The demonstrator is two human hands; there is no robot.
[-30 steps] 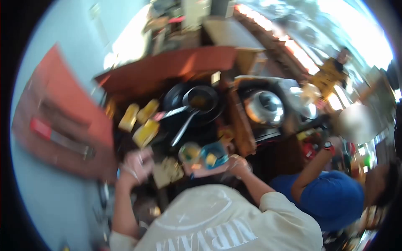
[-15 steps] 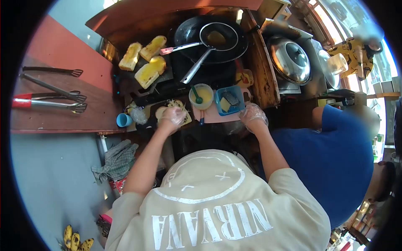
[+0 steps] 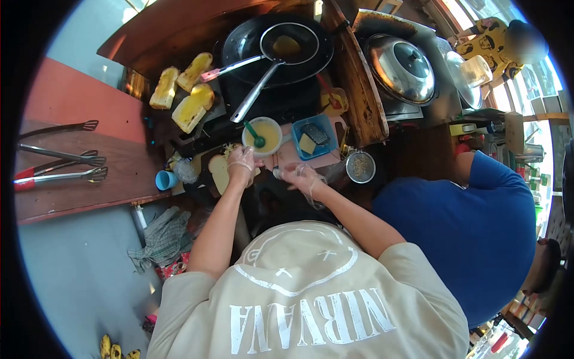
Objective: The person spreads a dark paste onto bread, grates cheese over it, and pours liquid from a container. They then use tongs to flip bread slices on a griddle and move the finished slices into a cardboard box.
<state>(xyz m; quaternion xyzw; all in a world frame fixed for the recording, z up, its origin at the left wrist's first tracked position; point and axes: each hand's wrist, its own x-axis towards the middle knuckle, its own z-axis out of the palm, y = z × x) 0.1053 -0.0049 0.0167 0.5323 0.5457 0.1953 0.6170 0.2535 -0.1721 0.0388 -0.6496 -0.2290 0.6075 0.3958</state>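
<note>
My left hand, in a clear plastic glove, hovers over a slice of bread with grated cheese at its top edge. Its fingers are loosely apart and I see nothing held in them. My right hand, also gloved, has its fingertips closed at the end of a slim utensil with a dark handle; its far part is hard to make out. Just beyond the hands stands a tub of pale yellow spread with a green spoon. Beside it, a blue container holds a grater and a cheese block.
Several toasted bread slices lie at the back left. A wok holds a strainer. A bowl with grated bits is right of my hands. A blue cup stands left. A person in a blue shirt is close on the right.
My right hand has moved left from beside the blue container to the dark-handled utensil, uncovering the bowl. My left hand's fingers have loosened above the bread. The view has shifted.
</note>
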